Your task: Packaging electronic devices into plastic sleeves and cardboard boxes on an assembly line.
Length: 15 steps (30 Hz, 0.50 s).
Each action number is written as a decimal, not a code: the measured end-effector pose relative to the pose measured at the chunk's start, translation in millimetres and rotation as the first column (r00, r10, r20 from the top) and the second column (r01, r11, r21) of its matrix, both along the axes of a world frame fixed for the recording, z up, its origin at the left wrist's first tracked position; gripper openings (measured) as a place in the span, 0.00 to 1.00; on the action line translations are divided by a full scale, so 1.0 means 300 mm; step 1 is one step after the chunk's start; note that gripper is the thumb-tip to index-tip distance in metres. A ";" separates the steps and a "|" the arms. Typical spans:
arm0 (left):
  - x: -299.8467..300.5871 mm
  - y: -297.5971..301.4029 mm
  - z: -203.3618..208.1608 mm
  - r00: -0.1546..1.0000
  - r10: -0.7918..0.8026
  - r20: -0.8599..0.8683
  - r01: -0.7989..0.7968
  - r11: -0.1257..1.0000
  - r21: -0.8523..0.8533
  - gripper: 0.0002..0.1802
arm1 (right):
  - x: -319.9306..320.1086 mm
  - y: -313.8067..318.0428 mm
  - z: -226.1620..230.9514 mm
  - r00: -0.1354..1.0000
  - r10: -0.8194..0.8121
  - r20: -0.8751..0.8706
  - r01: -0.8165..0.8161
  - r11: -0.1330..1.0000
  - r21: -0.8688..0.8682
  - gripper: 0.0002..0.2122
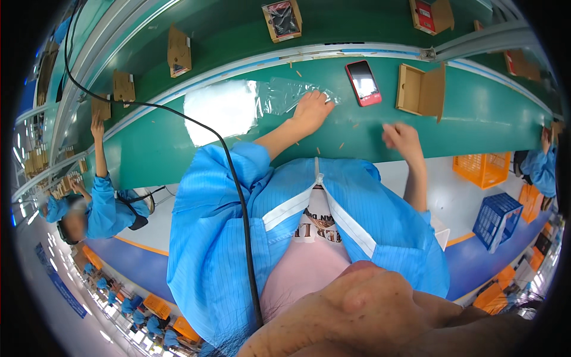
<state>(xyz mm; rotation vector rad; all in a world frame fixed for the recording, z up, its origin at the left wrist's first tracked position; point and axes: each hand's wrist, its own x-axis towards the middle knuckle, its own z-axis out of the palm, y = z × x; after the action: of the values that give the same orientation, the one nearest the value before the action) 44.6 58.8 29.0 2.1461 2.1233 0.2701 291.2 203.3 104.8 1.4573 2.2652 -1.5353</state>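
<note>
My left hand [313,113] rests on the bench with bent fingers over the end of a clear plastic bag [276,95]. That bag runs left toward a shiny stack of clear plastic bags [221,112]. Beyond and right of the hand lies a red phone-like device [363,83], its dark screen facing up. An open brown cardboard box [420,90] sits to its right, flap raised. Closer to me, above the bench's near edge, my right hand [404,141] is curled with nothing visible in it; it touches neither device nor box.
Behind a metal rail, the green line [229,35] carries several small boxes, among them an open box [282,19] with a dark bagged item. A black cable [178,113] crosses the view. Co-workers sit left and right. Orange [485,169] and blue crates [496,220] stand at right.
</note>
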 end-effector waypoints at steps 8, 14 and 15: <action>0.049 -0.059 -0.019 0.882 0.248 0.401 -0.231 0.969 -0.092 0.06 | -0.504 0.062 -0.169 0.925 0.083 0.370 -0.333 0.646 0.687 0.40; 0.064 -0.107 -0.064 0.738 0.375 0.561 -0.409 0.910 -0.071 0.04 | -0.401 0.182 -0.204 0.997 0.028 0.070 -0.051 0.936 0.349 0.32; 0.068 -0.113 -0.063 0.732 0.384 0.562 -0.417 0.906 -0.077 0.04 | -0.354 0.181 -0.197 1.000 0.014 0.000 -0.013 0.923 0.385 0.29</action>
<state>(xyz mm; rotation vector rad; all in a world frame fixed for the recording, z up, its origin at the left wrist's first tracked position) 65.0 24.9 10.2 1.3342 2.1689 0.8926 185.0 257.6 45.7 1.5096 2.6860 -1.1270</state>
